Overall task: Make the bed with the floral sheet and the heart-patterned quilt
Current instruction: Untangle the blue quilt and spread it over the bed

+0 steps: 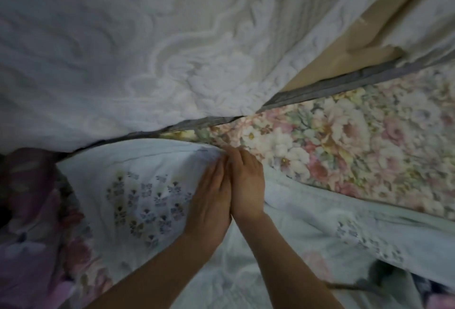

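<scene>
Below the mattress (147, 50), quilt (138, 185) lies at left w/ heart patch up. My L hand (209, 200) presses flat on it, fingers straight. R hand (246, 183) touches L, fingers curled at quilt edge; tips hidden, can't tell if gripping. Sheet (344, 141) spreads right.

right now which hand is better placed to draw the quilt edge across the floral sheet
Probably the right hand: it lies on the side of the floral sheet, its fingers curled at the edge of the quilt. The left hand lies flat on the quilt, farther from the sheet.
</scene>
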